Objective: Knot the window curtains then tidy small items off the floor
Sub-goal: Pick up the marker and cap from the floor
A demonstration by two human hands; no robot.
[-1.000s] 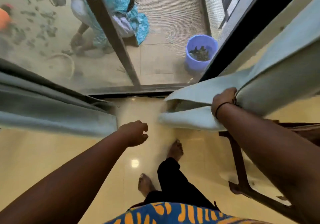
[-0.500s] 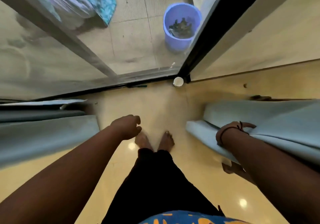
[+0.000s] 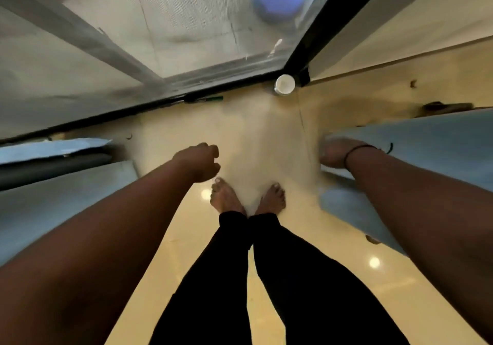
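Our view tips further down; our right hand [image 3: 336, 152] drags the right curtain [image 3: 437, 147] lower, toward frame centre.

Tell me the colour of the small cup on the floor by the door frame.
White, inside and out; the cup shows in the head view, standing upright in the corner.

Text: none readable.
Labels: none readable.
Brands: none readable.
Numbers: none readable.
Signs: none readable.
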